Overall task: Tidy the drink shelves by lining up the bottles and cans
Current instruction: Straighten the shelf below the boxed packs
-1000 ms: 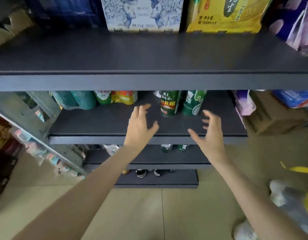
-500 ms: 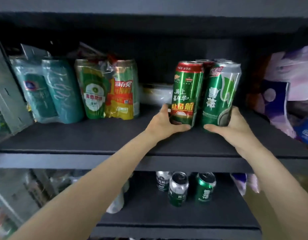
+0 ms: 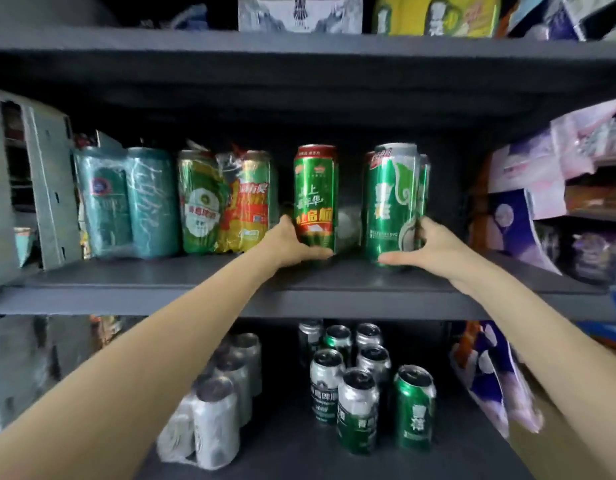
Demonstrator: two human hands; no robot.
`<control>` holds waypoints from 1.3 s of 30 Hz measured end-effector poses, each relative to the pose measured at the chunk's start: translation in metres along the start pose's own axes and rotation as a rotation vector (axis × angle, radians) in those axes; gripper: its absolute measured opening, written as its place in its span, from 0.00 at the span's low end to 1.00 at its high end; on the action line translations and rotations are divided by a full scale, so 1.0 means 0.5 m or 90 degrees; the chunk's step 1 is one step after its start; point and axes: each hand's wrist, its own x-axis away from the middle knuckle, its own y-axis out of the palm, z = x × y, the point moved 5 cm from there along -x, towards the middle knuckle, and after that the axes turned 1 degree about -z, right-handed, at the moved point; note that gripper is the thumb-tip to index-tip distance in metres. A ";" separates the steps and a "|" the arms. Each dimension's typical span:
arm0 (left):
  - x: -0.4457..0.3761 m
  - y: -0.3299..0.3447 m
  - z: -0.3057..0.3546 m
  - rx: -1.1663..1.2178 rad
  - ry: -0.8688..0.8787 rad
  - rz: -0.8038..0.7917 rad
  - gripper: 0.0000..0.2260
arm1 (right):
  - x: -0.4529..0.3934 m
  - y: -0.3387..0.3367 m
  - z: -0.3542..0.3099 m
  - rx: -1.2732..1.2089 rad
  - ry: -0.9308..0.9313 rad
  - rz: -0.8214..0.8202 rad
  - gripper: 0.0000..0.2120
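Note:
On the middle dark shelf (image 3: pixel 161 289) my left hand (image 3: pixel 289 244) grips the base of a tall green can with a red top and red band (image 3: pixel 315 199). My right hand (image 3: pixel 427 247) grips the base of a green can with a white swirl (image 3: pixel 391 202). Both cans stand upright with a gap between them. More cans stand right behind the right one, mostly hidden. Something pale and round lies in the gap behind, unclear.
Shrink-wrapped teal cans (image 3: pixel 126 202) and a green and yellow pack (image 3: pixel 223 202) stand at the left. On the lower shelf are several loose cans (image 3: pixel 358 393) and a wrapped silver pack (image 3: pixel 216 403). Purple packets (image 3: pixel 528 202) crowd the right. Boxes (image 3: pixel 299 15) sit on top.
The two cans, touching half a second ago, now stand apart: my left hand slid the red-topped can to the left. A second ago both hands were open in front of the shelf.

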 end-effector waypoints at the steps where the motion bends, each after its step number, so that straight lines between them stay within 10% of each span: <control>1: 0.000 -0.019 -0.015 -0.039 -0.004 0.032 0.39 | -0.001 0.007 -0.008 0.009 -0.016 -0.017 0.54; 7: 0.002 -0.061 -0.048 -0.129 0.025 0.129 0.37 | -0.010 0.041 -0.049 0.111 -0.056 -0.005 0.30; 16: 0.002 -0.058 -0.028 -0.227 0.069 0.185 0.36 | -0.044 0.119 -0.111 0.235 -0.060 0.074 0.50; 27: -0.016 -0.071 -0.038 -0.185 0.054 0.230 0.30 | -0.061 0.118 -0.096 0.161 0.001 0.018 0.24; 33: -0.026 -0.062 -0.034 -0.231 0.054 0.255 0.37 | -0.062 0.126 -0.119 0.243 -0.026 0.059 0.44; 39: -0.026 -0.062 -0.024 -0.260 0.059 0.238 0.37 | -0.039 0.082 -0.104 0.218 -0.005 0.038 0.31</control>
